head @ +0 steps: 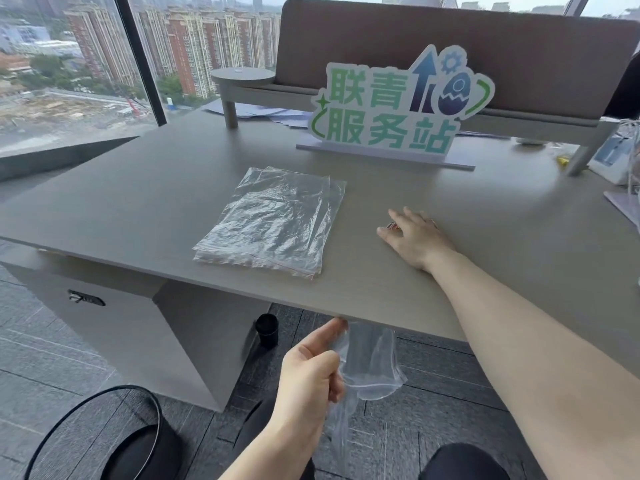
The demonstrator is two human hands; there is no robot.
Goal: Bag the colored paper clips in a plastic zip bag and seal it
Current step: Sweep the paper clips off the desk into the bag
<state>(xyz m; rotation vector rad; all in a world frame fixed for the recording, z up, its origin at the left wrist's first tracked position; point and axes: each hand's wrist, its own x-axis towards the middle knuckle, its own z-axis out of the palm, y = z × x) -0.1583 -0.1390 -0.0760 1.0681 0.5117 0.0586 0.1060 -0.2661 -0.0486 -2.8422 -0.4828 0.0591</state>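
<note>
My left hand (313, 372) grips a clear plastic zip bag (369, 365) below the grey desk's front edge (346, 306); the bag hangs open and crumpled. My right hand (414, 237) lies palm down on the desk with its fingers spread over colored paper clips (393, 226). Only a few clips peek out between thumb and forefinger; the rest are hidden beneath the hand. A stack of spare clear zip bags (273, 220) lies flat on the desk to the left of my right hand.
A standing sign with green characters (394, 109) is at the back of the desk. A small round shelf (242, 77) stands behind it on the left. A white device with cables (613, 157) sits far right. A black mesh bin (97, 438) is on the floor.
</note>
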